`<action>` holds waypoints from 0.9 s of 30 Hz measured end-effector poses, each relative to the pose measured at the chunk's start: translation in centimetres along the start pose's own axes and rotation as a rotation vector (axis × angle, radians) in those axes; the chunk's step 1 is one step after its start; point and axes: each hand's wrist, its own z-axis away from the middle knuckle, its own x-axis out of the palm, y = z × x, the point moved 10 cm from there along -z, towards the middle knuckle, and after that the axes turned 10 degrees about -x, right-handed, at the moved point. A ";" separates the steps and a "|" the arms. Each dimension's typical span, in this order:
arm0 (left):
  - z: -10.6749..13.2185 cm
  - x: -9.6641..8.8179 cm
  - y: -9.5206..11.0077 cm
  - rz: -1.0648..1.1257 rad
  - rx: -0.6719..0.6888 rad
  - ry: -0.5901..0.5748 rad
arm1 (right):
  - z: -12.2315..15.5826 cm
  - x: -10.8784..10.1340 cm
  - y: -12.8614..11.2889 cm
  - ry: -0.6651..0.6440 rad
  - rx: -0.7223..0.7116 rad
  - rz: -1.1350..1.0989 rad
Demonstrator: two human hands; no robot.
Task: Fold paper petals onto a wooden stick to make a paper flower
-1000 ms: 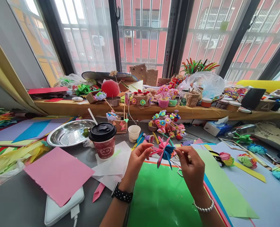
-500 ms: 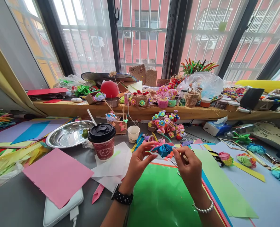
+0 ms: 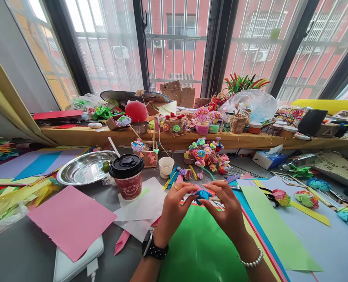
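Note:
A folded paper piece in blue and pink is held up above the front of a glossy green sheet. My left hand grips its left side between thumb and fingers; a ring and a dark watch show on this hand and wrist. On the other side, my right hand has its thumb below and fingers above the piece's right part, closed around it. The fingers cover much of the paper, so its full shape is hidden. Knitted flowers stand just behind the hands.
Left of my hands are a lidded cup, a pink paper square over a white power bank, and a steel plate. A small paper cup stands behind. Light green paper and paper flowers lie right.
My right hand has moved inward towards my left and shifted from a pinch at the right tip to a wider hold. The folded piece looks more compact and covered. My left wrist has turned slightly.

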 end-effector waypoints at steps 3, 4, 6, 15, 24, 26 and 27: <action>0.3 0.5 0.4 -0.046 0.041 0.001 | 0.0 1.0 0.0 -0.067 0.009 -0.036; 0.3 0.6 0.4 -0.054 0.041 0.004 | 0.0 1.2 0.1 -0.074 0.018 -0.046; 0.3 0.6 0.4 -0.069 0.036 0.010 | 0.1 1.4 0.4 -0.084 0.035 -0.069; 0.5 1.0 0.6 -0.208 0.093 -0.018 | 0.1 2.1 0.9 -0.157 0.080 -0.125; 1.2 1.9 1.6 -0.405 0.216 -0.051 | 0.5 3.0 1.5 -0.299 0.160 -0.153; 1.1 2.0 1.7 -0.383 0.222 -0.072 | 0.6 3.1 1.5 -0.309 0.174 -0.177; 1.0 2.0 1.7 -0.369 0.221 -0.075 | 0.6 3.1 1.6 -0.307 0.180 -0.184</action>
